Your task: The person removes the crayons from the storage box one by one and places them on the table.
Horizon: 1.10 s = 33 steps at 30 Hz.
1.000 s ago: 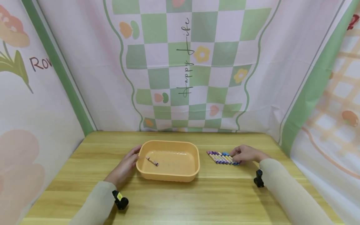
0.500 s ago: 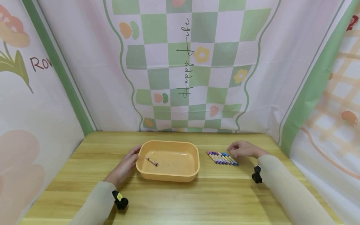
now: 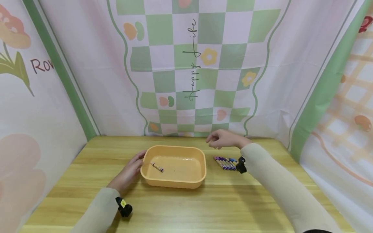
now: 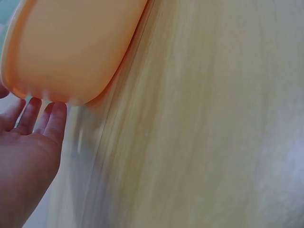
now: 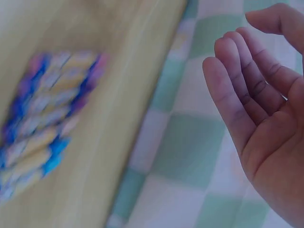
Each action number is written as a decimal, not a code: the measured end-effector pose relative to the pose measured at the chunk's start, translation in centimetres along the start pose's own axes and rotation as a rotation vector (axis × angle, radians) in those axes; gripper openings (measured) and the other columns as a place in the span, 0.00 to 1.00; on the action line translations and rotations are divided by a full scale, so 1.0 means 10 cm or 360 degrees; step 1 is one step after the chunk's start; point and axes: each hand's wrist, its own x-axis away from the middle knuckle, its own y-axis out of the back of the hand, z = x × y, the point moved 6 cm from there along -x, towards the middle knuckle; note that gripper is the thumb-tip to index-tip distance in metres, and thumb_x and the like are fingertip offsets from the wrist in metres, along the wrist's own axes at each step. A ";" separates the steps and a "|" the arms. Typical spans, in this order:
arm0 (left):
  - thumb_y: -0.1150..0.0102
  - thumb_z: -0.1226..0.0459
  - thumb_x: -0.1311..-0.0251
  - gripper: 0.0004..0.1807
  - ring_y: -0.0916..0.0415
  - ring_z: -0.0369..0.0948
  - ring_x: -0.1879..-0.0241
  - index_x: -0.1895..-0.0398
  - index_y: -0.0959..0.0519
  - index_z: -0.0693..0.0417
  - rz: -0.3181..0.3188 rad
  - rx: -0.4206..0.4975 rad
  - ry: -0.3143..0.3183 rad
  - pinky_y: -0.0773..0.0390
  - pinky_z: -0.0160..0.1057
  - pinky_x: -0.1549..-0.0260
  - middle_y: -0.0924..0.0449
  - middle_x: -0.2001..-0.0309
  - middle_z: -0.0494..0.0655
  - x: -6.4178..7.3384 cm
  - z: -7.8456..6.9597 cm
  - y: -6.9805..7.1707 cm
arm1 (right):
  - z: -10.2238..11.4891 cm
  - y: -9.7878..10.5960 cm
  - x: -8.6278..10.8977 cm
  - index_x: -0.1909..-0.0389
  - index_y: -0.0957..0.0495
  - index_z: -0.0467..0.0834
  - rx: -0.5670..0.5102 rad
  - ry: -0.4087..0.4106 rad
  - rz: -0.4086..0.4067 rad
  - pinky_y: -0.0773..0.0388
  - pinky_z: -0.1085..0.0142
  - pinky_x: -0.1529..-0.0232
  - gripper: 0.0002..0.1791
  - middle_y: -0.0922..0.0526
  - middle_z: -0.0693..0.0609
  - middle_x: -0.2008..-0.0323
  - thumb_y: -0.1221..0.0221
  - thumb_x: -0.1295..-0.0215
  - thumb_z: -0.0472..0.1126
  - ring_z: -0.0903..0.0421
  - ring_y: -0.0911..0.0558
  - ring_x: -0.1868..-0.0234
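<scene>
An orange-yellow plastic basin stands on the table with one crayon lying inside, near its left end. My left hand is at the basin's left end. In the left wrist view its nearly straight fingers touch the outer wall. To the right of the basin, several crayons lie side by side in a slanted row, with purple and blue ends. My right hand is in the air beyond that row. The right wrist view shows its fingers loosely bent and nothing held.
The wooden table ends at a hanging checkered cloth at the back. Patterned cloths also hang at both sides. A small black camera on the right wrist covers the right end of the crayon row in the head view.
My right hand has left the right end of the crayon row, risen and moved left toward the back of the table. The left hand and basin have stayed nearly still.
</scene>
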 end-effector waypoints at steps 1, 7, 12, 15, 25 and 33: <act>0.61 0.69 0.29 0.35 0.51 0.54 0.25 0.20 0.54 0.58 0.0001 -0.0001 0.0003 0.45 0.51 0.28 0.56 0.21 0.57 0.00 0.00 0.00 | 0.08 -0.02 -0.06 0.48 0.19 0.36 0.0014 0.0015 0.0012 0.15 0.55 0.57 0.18 0.16 0.47 0.63 0.39 0.35 0.41 0.52 0.17 0.62; 0.62 0.69 0.29 0.34 0.51 0.54 0.25 0.20 0.54 0.58 -0.0001 -0.0009 -0.0003 0.45 0.52 0.28 0.56 0.21 0.58 0.00 -0.01 0.01 | 0.52 -0.25 -0.38 0.47 0.20 0.36 0.0066 0.0118 0.0116 0.16 0.62 0.59 0.18 0.16 0.48 0.60 0.38 0.35 0.40 0.55 0.18 0.60; 0.62 0.70 0.29 0.35 0.51 0.56 0.25 0.20 0.54 0.60 -0.0001 -0.0005 -0.0022 0.44 0.52 0.28 0.56 0.21 0.60 0.01 -0.03 0.00 | 0.74 -0.52 -0.63 0.46 0.19 0.38 0.0144 0.0169 0.0204 0.19 0.66 0.56 0.19 0.17 0.55 0.59 0.37 0.36 0.41 0.59 0.19 0.57; 0.62 0.70 0.29 0.35 0.51 0.55 0.25 0.20 0.54 0.60 -0.0008 -0.0003 -0.0024 0.44 0.51 0.28 0.55 0.21 0.59 0.00 -0.03 0.00 | 0.82 -0.70 -0.76 0.46 0.19 0.40 0.0145 0.0175 0.0273 0.19 0.68 0.56 0.19 0.17 0.56 0.59 0.35 0.36 0.42 0.60 0.19 0.56; 0.62 0.70 0.30 0.35 0.51 0.56 0.25 0.20 0.54 0.61 -0.0008 -0.0008 -0.0027 0.45 0.53 0.28 0.56 0.22 0.60 -0.02 -0.04 0.00 | 0.93 -1.17 -1.09 0.44 0.21 0.43 0.0057 0.0079 0.0457 0.19 0.65 0.56 0.23 0.18 0.55 0.58 0.32 0.37 0.46 0.59 0.19 0.58; 0.63 0.71 0.30 0.35 0.51 0.57 0.25 0.21 0.55 0.62 0.0016 -0.0009 -0.0039 0.45 0.54 0.28 0.57 0.22 0.62 -0.02 -0.02 0.00 | 0.95 -1.44 -1.23 0.47 0.20 0.44 0.0014 0.0010 0.0503 0.18 0.66 0.57 0.23 0.18 0.55 0.59 0.29 0.41 0.46 0.60 0.19 0.60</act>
